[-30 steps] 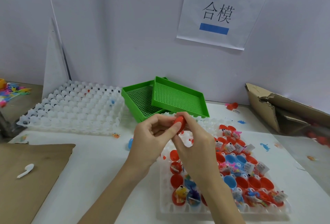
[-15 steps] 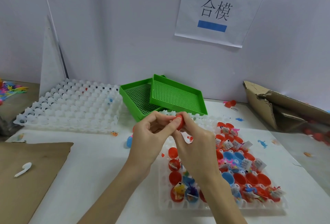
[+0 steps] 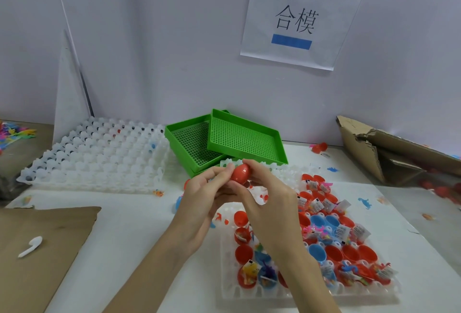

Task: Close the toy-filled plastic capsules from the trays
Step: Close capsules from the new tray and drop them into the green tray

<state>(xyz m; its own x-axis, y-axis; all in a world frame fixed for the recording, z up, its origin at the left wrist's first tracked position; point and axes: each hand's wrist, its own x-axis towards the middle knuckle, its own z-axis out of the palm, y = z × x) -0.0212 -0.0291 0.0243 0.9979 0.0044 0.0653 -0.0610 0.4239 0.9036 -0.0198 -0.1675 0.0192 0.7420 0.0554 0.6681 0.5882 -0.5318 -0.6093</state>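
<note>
Both hands hold one red capsule [image 3: 240, 173] above the table's middle. My left hand [image 3: 204, 203] pinches its left end with thumb and fingertips. My right hand [image 3: 268, 203] grips its right side from above. The capsule looks joined into one egg shape. Below and to the right lies a white cell tray [image 3: 228, 285] holding several open red and blue capsule halves [image 3: 334, 254] with small toys and paper slips. My right forearm hides part of that tray.
A stack of white cell trays [image 3: 99, 158] sits at the back left. Two green mesh trays [image 3: 245, 138] lie behind the hands. A torn cardboard box [image 3: 389, 153] is at the right, brown cardboard [image 3: 37, 257] with a white spoon [image 3: 31, 246] at the left.
The red capsule has come more into view between my fingertips and now shows as a whole egg. Both hands stay together in nearly the same place.
</note>
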